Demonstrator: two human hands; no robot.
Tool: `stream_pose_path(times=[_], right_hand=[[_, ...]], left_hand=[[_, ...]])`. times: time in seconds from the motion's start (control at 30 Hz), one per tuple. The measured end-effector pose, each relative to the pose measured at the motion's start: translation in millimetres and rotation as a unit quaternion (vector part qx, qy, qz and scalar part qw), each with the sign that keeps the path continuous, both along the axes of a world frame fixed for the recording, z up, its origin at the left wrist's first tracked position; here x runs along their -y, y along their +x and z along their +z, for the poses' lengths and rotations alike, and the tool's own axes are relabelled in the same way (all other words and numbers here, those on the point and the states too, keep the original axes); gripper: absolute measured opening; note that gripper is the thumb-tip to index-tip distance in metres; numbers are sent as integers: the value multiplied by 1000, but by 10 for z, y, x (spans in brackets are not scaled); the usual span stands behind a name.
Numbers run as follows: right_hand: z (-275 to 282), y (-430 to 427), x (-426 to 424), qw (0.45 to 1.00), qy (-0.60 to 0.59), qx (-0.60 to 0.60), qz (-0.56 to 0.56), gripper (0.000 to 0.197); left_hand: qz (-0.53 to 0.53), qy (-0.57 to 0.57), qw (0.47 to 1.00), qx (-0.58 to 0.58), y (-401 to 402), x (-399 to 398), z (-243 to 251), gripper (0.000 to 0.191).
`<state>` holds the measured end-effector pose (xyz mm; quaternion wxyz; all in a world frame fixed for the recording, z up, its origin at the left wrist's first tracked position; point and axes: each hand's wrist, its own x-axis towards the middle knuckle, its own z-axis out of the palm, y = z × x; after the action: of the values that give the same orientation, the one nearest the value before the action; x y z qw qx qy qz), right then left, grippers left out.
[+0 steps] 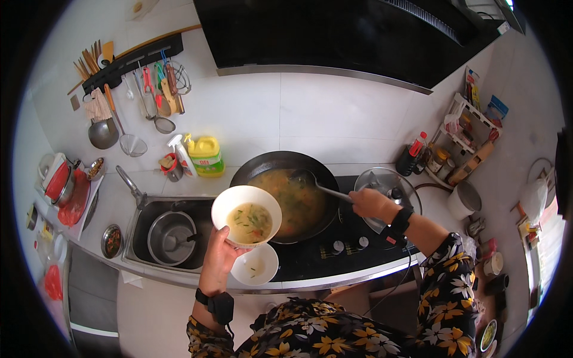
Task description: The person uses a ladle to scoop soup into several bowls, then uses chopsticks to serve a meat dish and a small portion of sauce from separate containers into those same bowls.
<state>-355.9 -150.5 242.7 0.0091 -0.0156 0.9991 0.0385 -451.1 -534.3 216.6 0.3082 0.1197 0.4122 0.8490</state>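
Note:
My left hand (222, 248) grips a white bowl (220, 208) by its near side, thumb on the rim. Pale soup with green pieces (250, 221) lies in it. The bowl is held above the counter and overlaps the left edge of a black wok (277, 162). In my right hand (374, 205) is the handle of a metal ladle (333, 192), whose head dips into the soup in the wok (295, 210). A second white bowl (262, 275), with a little liquid and green bits inside, stands below the held one near the counter's front edge.
Right of the wok, a glass lid (409, 188) lies on the black cooktop (309, 264). At left is a sink (134, 250) holding a metal pot (156, 253). Behind stand a yellow jug (206, 154) and a spray bottle (182, 154). A range hood (322, 40) hangs overhead.

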Motion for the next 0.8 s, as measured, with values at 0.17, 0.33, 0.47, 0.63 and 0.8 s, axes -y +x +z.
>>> stream_pose_path(times=[0.17, 0.33, 0.47, 0.63, 0.8], right_hand=[[-40, -35, 41, 878, -404, 180, -183, 23], [139, -43, 99, 809, -506, 210, -212, 28], [453, -37, 172, 817, -494, 216, -202, 29], [757, -60, 126, 825, -492, 214, -177, 30], [1160, -60, 216, 843, -473, 179, -183, 37]], left_hand=[[0, -9, 1000, -14, -53, -24, 27, 61], [20, -24, 999, -20, -182, -13, 20, 58], [18, -24, 999, -17, -255, -28, -21, 57], [13, 9, 1000, 7, -286, -39, -37, 53], [16, 1, 1000, 3, -261, -99, -4, 54]])
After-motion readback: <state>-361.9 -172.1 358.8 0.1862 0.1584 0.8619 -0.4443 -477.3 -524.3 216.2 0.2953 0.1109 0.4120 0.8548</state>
